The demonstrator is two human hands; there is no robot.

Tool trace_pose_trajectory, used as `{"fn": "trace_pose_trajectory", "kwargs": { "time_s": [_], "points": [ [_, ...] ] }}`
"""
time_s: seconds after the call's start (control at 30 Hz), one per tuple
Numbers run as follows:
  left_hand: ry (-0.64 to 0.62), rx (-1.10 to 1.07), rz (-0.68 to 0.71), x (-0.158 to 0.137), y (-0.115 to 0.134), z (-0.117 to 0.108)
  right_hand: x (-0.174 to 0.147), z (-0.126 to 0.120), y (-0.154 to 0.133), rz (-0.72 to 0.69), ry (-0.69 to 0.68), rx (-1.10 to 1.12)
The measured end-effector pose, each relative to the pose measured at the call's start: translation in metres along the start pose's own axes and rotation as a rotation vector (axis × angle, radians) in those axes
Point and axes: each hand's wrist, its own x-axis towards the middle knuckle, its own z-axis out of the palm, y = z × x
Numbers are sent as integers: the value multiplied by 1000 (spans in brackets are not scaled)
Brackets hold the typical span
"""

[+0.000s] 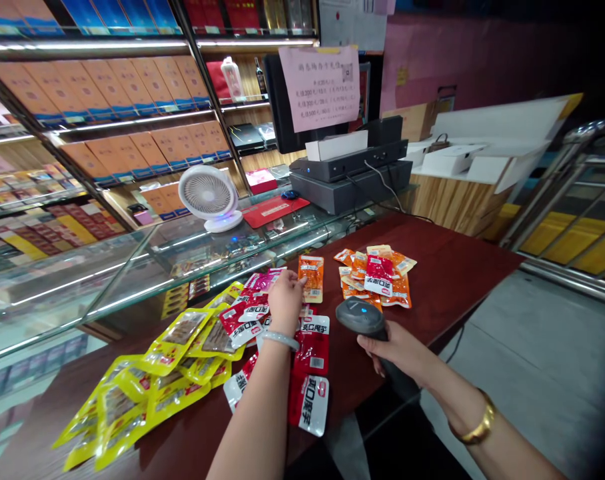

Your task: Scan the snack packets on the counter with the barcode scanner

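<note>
My left hand (286, 297), a pale bracelet at its wrist, reaches over the packets with its fingers curled. They close at the left edge of an orange snack packet (312, 280). My right hand (400, 350) is wrapped round the handle of a black barcode scanner (360, 316), its head over the table. Red and white snack packets (312, 345) lie under and around my left forearm, partly hidden by it. Yellow snack packets (177, 340) are heaped to the left. Beyond the scanner is a pile of orange packets (402, 290) with a red packet (379, 273) on top.
The dark red table (447, 257) adjoins a glass display counter (167, 257). On the counter stand a white fan (208, 190) and a red mat (275, 211). A monitor with a pink notice (320, 87) rises behind black equipment (347, 187). Metal railings (557, 180) run at the right.
</note>
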Motion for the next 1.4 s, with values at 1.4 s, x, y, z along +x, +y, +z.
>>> {"fn": "trace_pose_trajectory", "kwargs": {
  "time_s": [1.4],
  "points": [
    [-513, -796, -149, 24, 119, 64, -27, -48, -17, -43, 169, 105]
  ]
}}
